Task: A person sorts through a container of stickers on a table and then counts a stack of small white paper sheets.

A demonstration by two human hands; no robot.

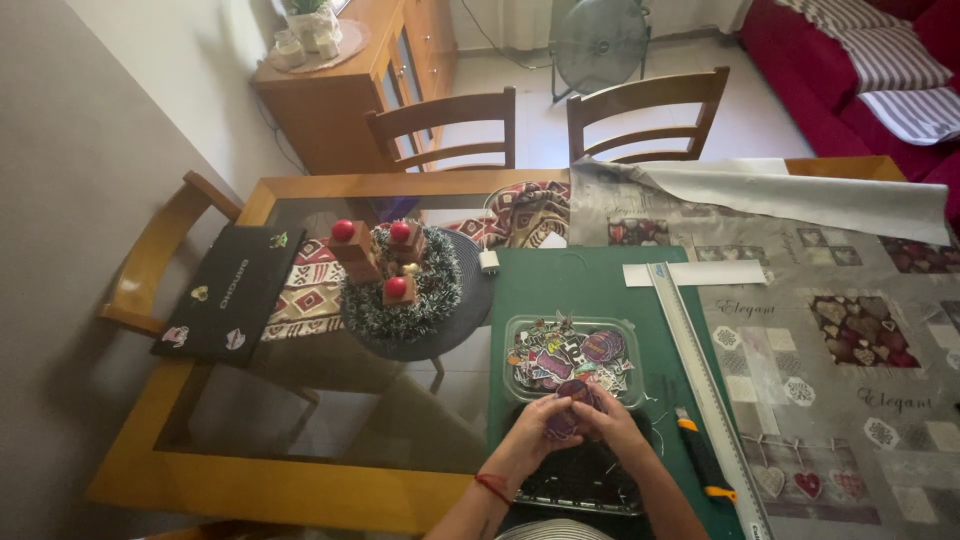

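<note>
My left hand (540, 428) and my right hand (612, 420) meet over the green cutting mat (560, 285), both pinching a small round purple sticker (572, 393). Just beyond my fingers stands a clear plastic tray (520, 330) filled with several colourful stickers. Under my wrists lies a dark flat object (580, 487), partly hidden by my arms. A red string bracelet circles my left wrist.
A long metal ruler (705, 375) and an orange-black utility knife (705, 462) lie right of the mat on a patterned tablecloth (850, 330). A wreath with red-ball candles (395, 280) and a black laptop (235, 295) sit on the glass table at left. Two wooden chairs stand behind.
</note>
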